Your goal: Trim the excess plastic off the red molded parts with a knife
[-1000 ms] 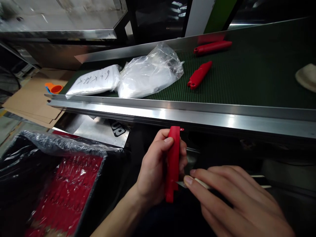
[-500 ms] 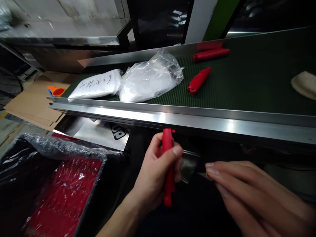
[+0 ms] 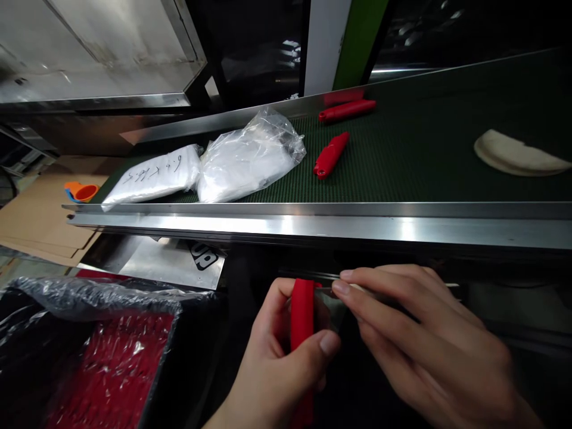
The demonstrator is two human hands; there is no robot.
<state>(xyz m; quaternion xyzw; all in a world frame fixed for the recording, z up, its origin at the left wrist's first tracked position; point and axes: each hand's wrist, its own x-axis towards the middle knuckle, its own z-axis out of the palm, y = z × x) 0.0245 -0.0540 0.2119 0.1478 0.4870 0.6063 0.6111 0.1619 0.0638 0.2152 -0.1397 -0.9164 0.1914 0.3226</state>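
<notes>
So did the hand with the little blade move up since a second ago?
Yes. The right hand has risen toward the conveyor's steel rail, so its fingertips now meet the top of the red handle instead of its lower end.

"up" upside-down on metal plate (image 3: 179, 262)

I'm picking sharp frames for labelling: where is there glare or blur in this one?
Head view: strong glare along the steel conveyor rail and on the plastic-lined bin; the right hand and left hand look slightly soft; the red handle is clear; below the rail it is dark.
</notes>
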